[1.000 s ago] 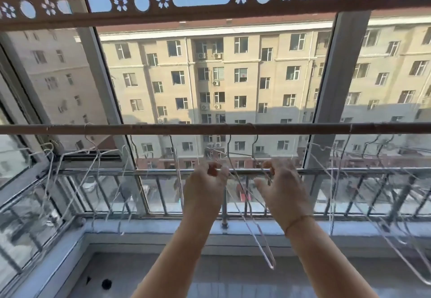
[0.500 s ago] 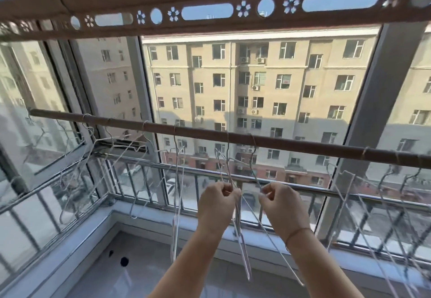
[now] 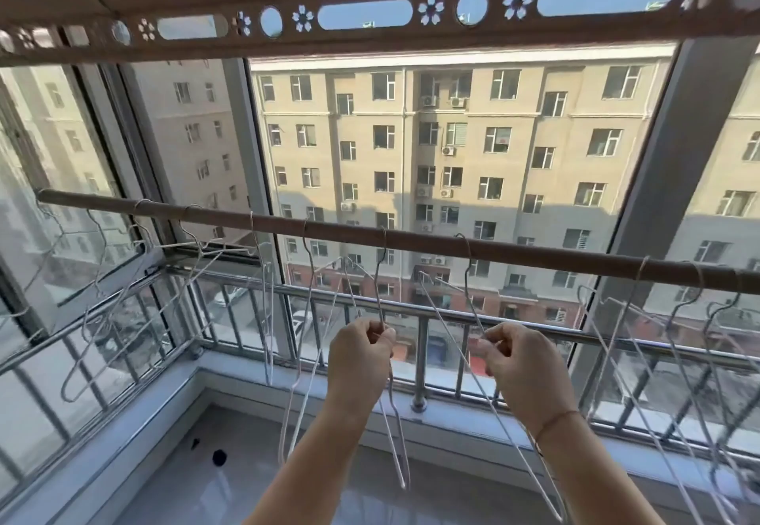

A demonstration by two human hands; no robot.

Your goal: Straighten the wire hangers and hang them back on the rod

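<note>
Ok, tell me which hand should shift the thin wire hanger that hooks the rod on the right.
Right hand: it already pinches that thin wire hanger, hooked on the brown rod. Left hand holds another.

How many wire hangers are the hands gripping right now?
2. The left hand pinches the centre hanger on the rod; the right hand pinches the next hanger rightward. Other hangers hang untouched.

The rod runs out of frame at the right edge, and the hangers under that end are cut off at the right and bottom edges. Left of the rod's near end, more hangers blur into the window glare. Below the rod's middle, each hand hides the wire it pinches, and both forearms leave the bottom edge.
</note>
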